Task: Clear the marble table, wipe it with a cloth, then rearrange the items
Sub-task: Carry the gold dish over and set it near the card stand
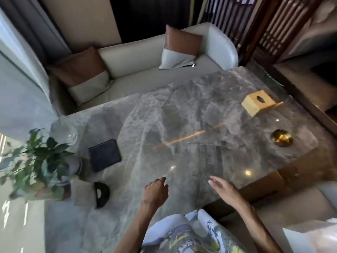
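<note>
Marble table (182, 115), plant (42, 156), black pad (104, 155), wooden box (258, 102), brass dish (281, 138), left hand (156, 190), right hand (223, 189) loose, empty

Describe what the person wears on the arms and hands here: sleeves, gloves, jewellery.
Both arms are bare as far as the frame shows, with no sleeve in view. The left hand and right hand wear no gloves; no watch, bracelet or ring shows. Below them is a pale printed garment with grey and yellow patterning.
</note>
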The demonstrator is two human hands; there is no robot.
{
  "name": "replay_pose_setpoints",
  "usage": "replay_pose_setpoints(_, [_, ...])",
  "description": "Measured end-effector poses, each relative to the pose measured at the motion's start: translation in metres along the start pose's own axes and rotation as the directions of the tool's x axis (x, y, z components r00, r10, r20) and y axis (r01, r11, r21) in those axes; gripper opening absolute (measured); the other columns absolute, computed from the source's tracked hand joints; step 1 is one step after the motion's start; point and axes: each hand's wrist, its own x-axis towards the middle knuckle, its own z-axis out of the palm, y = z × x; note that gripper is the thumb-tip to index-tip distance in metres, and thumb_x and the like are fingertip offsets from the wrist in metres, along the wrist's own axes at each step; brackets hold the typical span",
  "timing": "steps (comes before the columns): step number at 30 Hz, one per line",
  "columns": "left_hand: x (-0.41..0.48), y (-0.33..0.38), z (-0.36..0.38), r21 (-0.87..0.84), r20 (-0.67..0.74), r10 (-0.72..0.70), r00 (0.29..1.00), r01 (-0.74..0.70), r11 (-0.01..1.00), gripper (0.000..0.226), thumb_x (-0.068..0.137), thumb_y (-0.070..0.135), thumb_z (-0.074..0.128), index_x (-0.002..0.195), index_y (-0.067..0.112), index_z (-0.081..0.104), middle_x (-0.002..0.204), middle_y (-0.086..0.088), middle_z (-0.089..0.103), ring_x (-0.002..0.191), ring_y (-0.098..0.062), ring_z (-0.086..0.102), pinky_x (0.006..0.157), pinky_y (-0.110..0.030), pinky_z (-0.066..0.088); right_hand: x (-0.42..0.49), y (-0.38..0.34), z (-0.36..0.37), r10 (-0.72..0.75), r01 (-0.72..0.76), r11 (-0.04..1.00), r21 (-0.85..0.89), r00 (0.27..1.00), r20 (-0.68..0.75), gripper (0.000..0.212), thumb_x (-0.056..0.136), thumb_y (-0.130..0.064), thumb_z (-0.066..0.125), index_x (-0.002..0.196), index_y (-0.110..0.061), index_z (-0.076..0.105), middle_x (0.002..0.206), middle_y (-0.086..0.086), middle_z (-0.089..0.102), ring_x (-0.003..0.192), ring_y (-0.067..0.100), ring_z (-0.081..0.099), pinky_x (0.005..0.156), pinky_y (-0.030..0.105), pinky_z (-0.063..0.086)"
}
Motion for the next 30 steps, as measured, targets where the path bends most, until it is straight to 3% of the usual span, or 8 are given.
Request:
replay_pose_setpoints(6, [0.019, 0.083, 0.027, -0.047, 0.038, -0.015, 0.999, 0.017, 0.999, 0.043, 0.098, 0.035, 0.038, 0.14, 0.028, 0.04, 0.139, -0.001, 0.054, 0.125, -0.024, 0.053, 0.098, -0.036, 0.043, 0.008, 0.034, -0.07, -0.018, 0.016, 0.997, 0.071, 1.0, 0.024, 0.042, 0.097, -0.034, 0.055, 0.133, -0.013, 0.058, 0.135, 0.003, 0.061, 0.119, 0.008, 0.058, 0.097, 0.017, 0.04])
replay_pose_setpoints(12, [0.031, 0.131, 0.035, -0.152, 0.041, -0.025, 0.999, 0.031, 0.988, 0.042, 0.097, 0.031, 0.04, 0.138, 0.023, 0.044, 0.135, -0.007, 0.059, 0.122, -0.026, 0.057, 0.098, -0.038, 0.047, 0.018, 0.05, -0.114, -0.02, 0.018, 0.998, 0.059, 0.999, 0.041, 0.044, 0.099, -0.037, 0.05, 0.136, -0.015, 0.055, 0.137, -0.001, 0.059, 0.124, 0.011, 0.056, 0.088, 0.009, 0.04])
replay_pose_setpoints(19, [0.036, 0.131, 0.023, -0.184, 0.011, -0.043, 0.999, 0.044, 0.982, 0.041, 0.095, 0.033, 0.043, 0.135, 0.027, 0.047, 0.131, -0.005, 0.061, 0.121, -0.025, 0.058, 0.098, -0.04, 0.048, 0.022, 0.046, -0.121, -0.015, 0.01, 0.994, 0.109, 0.999, 0.044, 0.049, 0.097, -0.046, 0.049, 0.137, -0.017, 0.054, 0.14, -0.001, 0.057, 0.126, 0.011, 0.054, 0.1, 0.021, 0.042])
replay_pose_setpoints(25, [0.06, 0.122, 0.011, -0.117, 0.015, -0.021, 1.0, 0.022, 0.993, 0.04, 0.095, 0.031, 0.045, 0.135, 0.027, 0.048, 0.131, -0.004, 0.062, 0.122, -0.025, 0.058, 0.099, -0.038, 0.046, 0.015, 0.045, -0.128, 0.021, -0.01, 0.982, 0.19, 0.998, -0.052, 0.046, 0.099, -0.041, 0.048, 0.137, -0.017, 0.054, 0.139, 0.0, 0.058, 0.126, 0.009, 0.054, 0.089, 0.008, 0.04])
replay_pose_setpoints(30, [0.087, 0.139, -0.002, -0.056, 0.065, 0.052, 0.997, -0.048, 0.997, 0.042, 0.097, 0.035, 0.041, 0.138, 0.026, 0.045, 0.135, -0.003, 0.059, 0.123, -0.024, 0.056, 0.1, -0.038, 0.044, 0.016, 0.055, -0.149, 0.063, -0.04, 0.975, 0.22, 0.993, -0.101, 0.051, 0.095, -0.049, 0.05, 0.137, -0.02, 0.055, 0.139, -0.003, 0.057, 0.127, 0.009, 0.053, 0.103, 0.021, 0.039])
